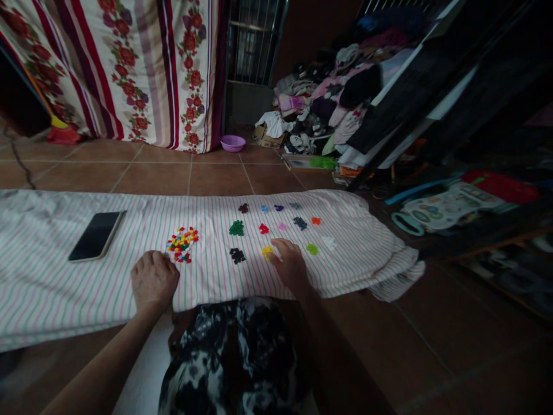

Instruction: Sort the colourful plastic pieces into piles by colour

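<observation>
Small coloured pieces lie on a striped cloth. My right hand (pixel 290 266) is over the yellow pile (pixel 267 252), fingers curved toward it; whether a piece is between the fingertips is too small to tell. My left hand (pixel 154 279) rests on the cloth with its fingers curled under, just below a mixed pile (pixel 182 242) of red, yellow, green and white pieces. Around the right hand are single-colour piles: black (pixel 237 255), dark green (pixel 236 228), red (pixel 263 229), pink (pixel 282 226), lime green (pixel 311 249), white (pixel 329 242), dark grey (pixel 299 223) and orange (pixel 316 221).
A phone (pixel 96 236) lies left on the striped cloth (pixel 207 282). Brown (pixel 243 208), light blue (pixel 264 208) and dark blue (pixel 279 207) piles are farther back. Beyond are a purple basin (pixel 233 143), a flowered curtain (pixel 159 75) and heaped clothes (pixel 324 104).
</observation>
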A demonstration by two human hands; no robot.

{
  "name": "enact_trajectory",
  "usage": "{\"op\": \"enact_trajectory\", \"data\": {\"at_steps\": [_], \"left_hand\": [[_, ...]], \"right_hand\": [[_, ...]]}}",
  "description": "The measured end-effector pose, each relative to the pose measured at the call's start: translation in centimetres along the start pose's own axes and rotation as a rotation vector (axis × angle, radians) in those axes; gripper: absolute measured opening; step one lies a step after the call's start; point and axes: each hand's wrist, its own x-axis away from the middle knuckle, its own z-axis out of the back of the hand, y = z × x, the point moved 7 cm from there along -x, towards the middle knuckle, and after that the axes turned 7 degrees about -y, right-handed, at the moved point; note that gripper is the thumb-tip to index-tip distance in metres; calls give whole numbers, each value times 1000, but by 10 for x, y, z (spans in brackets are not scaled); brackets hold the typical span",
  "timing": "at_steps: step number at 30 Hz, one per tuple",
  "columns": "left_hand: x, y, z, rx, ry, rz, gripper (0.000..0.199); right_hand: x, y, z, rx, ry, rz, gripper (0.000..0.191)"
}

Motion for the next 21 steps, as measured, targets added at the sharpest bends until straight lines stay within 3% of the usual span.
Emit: {"op": "enact_trajectory", "data": {"at_steps": [7,12,21], "left_hand": [[0,-1,-1,-22,-7,5,35],[0,-2,-2,-19,9,12,38],[0,-2,-2,5,-6,15,40]], "right_hand": [[7,20,-20,-11,-106,-114,43],[4,19,-25,-52,-83,-96,42],[-1,7,-21,-66,-155,16,30]]}}
